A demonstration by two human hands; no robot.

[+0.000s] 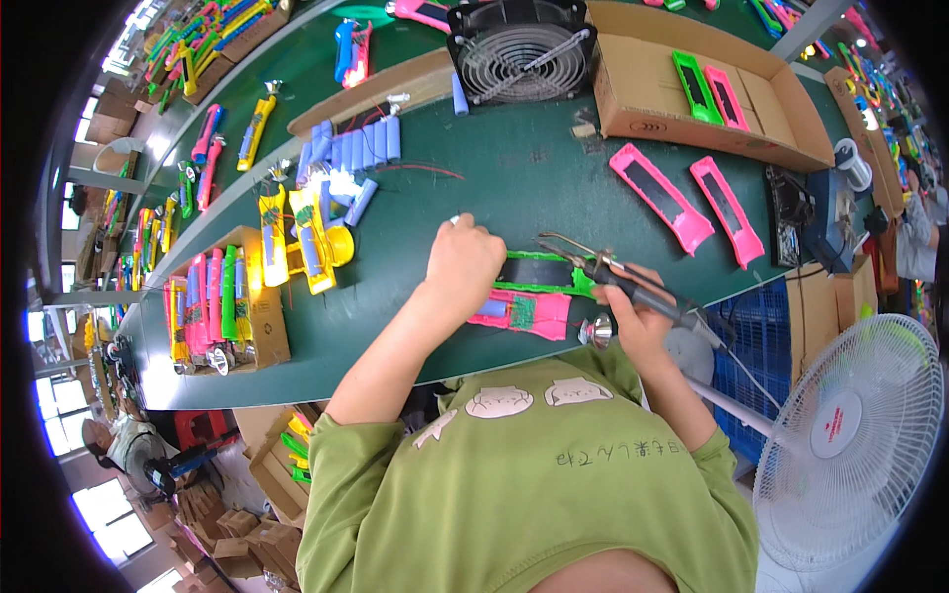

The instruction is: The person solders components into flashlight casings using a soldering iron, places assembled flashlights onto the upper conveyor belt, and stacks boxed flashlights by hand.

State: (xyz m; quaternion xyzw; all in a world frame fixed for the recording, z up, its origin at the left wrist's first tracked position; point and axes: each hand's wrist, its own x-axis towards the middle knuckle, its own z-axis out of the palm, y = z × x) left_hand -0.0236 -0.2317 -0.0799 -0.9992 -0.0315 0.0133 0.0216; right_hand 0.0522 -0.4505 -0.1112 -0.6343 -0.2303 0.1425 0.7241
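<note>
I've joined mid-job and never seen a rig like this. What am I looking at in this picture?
There's no robot here: these are a person's bare hands. The only picture comes from a wide fisheye camera on their head, looking down, so straight edges bend near the rim.

The right hand holds what looks like a soldering iron. The left hand is curled at the left end of a green shell; its grip is partly hidden. A pink shell lies just below.

Farther out on the green table are blue cylinders, yellow shells and a black fan.
</note>
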